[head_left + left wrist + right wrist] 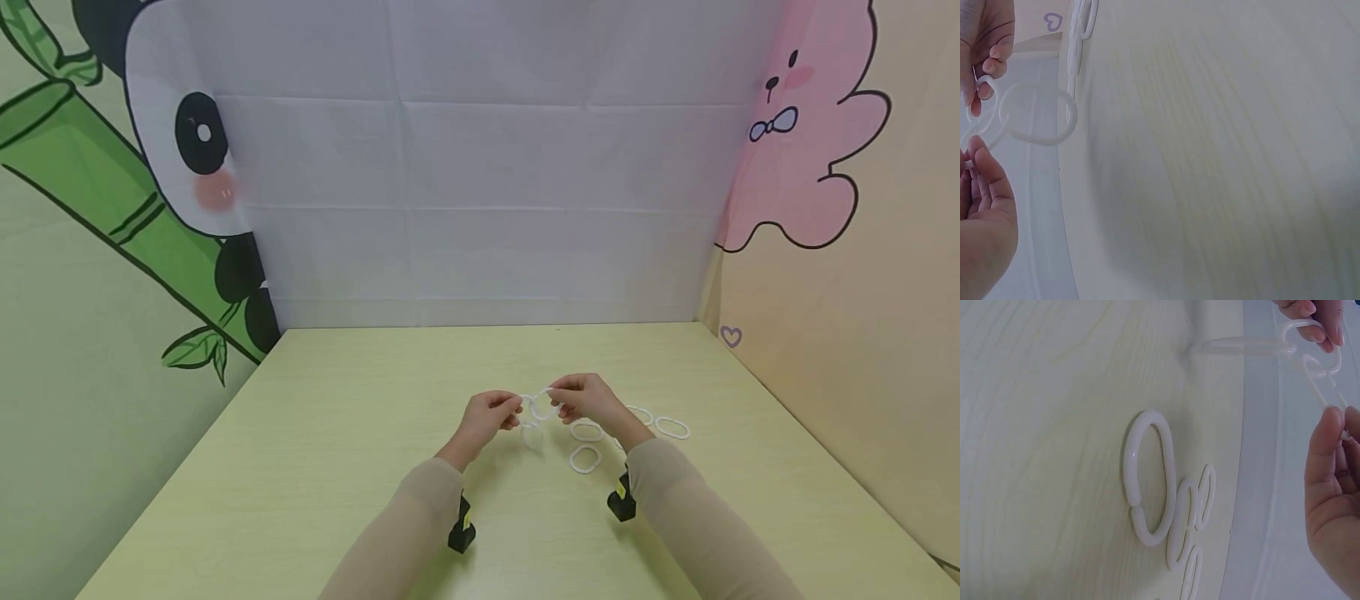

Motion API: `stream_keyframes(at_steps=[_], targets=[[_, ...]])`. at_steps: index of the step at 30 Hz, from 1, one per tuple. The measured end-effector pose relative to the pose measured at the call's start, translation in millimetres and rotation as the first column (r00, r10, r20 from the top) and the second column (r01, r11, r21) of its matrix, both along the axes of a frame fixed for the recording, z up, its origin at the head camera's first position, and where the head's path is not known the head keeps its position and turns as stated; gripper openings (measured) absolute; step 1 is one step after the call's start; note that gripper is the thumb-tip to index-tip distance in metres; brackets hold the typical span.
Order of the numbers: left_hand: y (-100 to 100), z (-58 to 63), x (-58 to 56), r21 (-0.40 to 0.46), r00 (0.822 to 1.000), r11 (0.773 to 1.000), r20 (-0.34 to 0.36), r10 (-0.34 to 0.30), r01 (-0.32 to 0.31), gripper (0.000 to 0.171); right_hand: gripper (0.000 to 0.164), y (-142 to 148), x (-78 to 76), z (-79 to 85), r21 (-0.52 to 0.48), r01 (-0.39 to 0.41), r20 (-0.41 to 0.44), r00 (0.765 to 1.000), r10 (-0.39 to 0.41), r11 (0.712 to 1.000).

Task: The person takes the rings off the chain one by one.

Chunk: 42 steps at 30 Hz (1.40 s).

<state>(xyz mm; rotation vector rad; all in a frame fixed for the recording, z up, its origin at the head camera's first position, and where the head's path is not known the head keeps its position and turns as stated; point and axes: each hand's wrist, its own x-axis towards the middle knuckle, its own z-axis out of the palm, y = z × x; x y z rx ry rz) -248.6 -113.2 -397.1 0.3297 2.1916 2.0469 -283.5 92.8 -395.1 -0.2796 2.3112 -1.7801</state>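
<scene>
In the head view my left hand [488,418] pinches a white oval plastic chain link between thumb and fingertips. Opposite it, my right hand [592,400] pinches a second white link [1317,390]. Between the hands the two held links cross and touch; whether they are fully joined I cannot tell. A third white link [1244,345] hangs from the left-hand link [1302,323], low over the table. Both hands are raised above the tabletop, fingertips a short way apart. The fingers partly hide the ends of the held links.
Several loose white links lie on the pale wooden table [360,433], below and right of my right hand; the nearest link [1132,462] shows a small gap in its side. My right forearm covers part of the group. A white cloth wall [480,250] closes the back.
</scene>
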Motion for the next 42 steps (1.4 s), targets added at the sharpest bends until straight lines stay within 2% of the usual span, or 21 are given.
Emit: stream_keyframes(at_steps=[4, 9, 12, 16, 20, 29, 42], targets=[[0.4, -0.2, 0.0, 0.005, 1.0, 1.0, 0.007, 0.01, -0.01, 0.029, 0.028, -1.2, 3.0, 1.9, 0.015, -0.017, -0.006, 1.0, 0.018, 1.0], [0.8, 0.0, 0.8, 0.016, 1.0, 1.0, 0.004, 0.016, -0.016, 0.028, 0.025, -6.8, 17.4, 17.3, 0.03, -0.059, -0.024, 0.998, 0.059, 0.998], [0.6, -0.5, 0.7, 0.01, 1.0, 1.0, -0.004, 0.016, -0.016, 0.028, 0.026, -6.2, 13.7, 10.9, 0.028, -0.069, -0.02, 0.997, 0.069, 0.997], [0.8, -13.9, -9.9, 0.019, 1.0, 1.0, 0.0, 0.022, -0.022, 0.028, 0.026, -2.9, 2.6, -4.9, 0.026, -0.075, -0.025, 0.997, 0.076, 0.997], [1.8, -26.2, -19.5, 0.031, 0.999, 0.999, 0.0, 0.037, -0.037, 0.03, 0.025, -3.9, 3.8, -4.8, 0.034, -0.078, -0.034, 0.996, 0.079, 0.996], [3.3, -25.6, -19.3, 0.021, 0.998, 0.998, -0.005, 0.066, -0.066, 0.024, 0.024, -5.6, 3.5, -8.0, 0.051, -0.102, -0.021, 0.994, 0.104, 0.993], [4.1, -26.3, -20.3, 0.019, 0.999, 0.998, -0.002, 0.053, -0.053, 0.03, 0.019, -5.7, 3.9, -6.8, 0.083, -0.085, -0.045, 0.995, 0.089, 0.993]])
